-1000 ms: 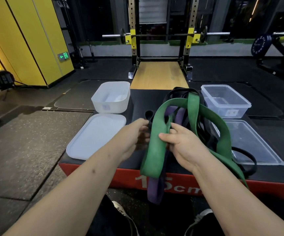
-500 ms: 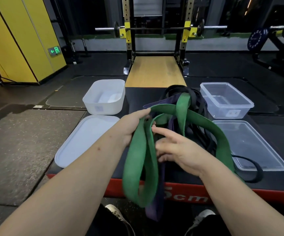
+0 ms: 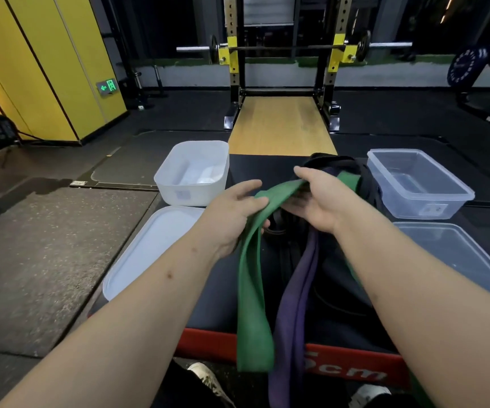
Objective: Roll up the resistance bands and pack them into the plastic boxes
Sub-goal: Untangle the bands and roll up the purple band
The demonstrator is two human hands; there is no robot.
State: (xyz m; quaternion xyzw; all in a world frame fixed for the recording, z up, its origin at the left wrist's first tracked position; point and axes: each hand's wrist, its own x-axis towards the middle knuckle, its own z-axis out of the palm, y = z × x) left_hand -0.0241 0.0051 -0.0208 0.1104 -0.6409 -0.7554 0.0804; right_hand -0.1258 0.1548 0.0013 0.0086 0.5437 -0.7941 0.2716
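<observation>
Holding green band [image 3: 251, 304] | white box [image 3: 176, 193] uncovered | clear box [image 3: 408, 206] uncovered

Both forearms reach forward; the left hand [image 3: 235, 213] and right hand [image 3: 319, 201], close together, each pinch the green band [image 3: 252, 304] between thumb and curled fingers.

A gym: a squat rack [image 3: 282, 69] holds a loaded barbell [image 3: 291, 48], with rubber flooring [image 3: 46, 260] and a weight plate [image 3: 467, 66] nearby.

Matt rubber green band [image 3: 252, 290]; frosted white plastic box [image 3: 192, 172]; clear glossy plastic box [image 3: 420, 187]; smooth wooden platform [image 3: 282, 125].
</observation>
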